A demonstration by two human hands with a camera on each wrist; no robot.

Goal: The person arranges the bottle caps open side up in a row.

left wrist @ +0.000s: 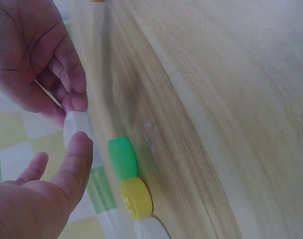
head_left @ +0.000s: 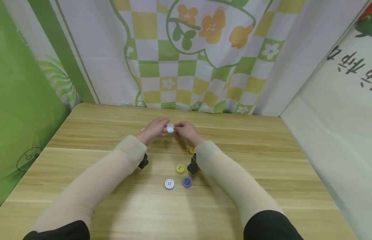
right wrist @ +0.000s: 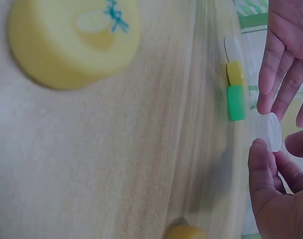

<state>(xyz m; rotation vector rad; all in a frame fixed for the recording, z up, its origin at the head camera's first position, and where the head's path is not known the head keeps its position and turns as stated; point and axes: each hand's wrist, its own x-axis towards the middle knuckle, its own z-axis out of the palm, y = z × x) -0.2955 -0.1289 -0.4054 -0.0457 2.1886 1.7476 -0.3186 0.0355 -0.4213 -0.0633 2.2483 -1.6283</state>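
Between the two hands is a white ribbed bottle cap (head_left: 170,128), raised over the far part of the table. My right hand (head_left: 187,130) pinches the cap between thumb and fingers, as the right wrist view shows. Fingertips of my left hand (head_left: 156,129) touch its other side, the fingers extended rather than curled. Just beyond the hands, a green cap (left wrist: 123,158), a yellow cap (left wrist: 137,198) and a white cap (left wrist: 150,229) stand touching in a row. From the head, the left hand hides most of that row.
Nearer on the wooden table (head_left: 138,210) lie a yellow cap (head_left: 180,169), a purple cap (head_left: 187,182) and a white cap (head_left: 169,184). An orange-yellow cap (head_left: 190,151) sits by the right wrist. A patterned curtain (head_left: 186,73) hangs behind the far edge.
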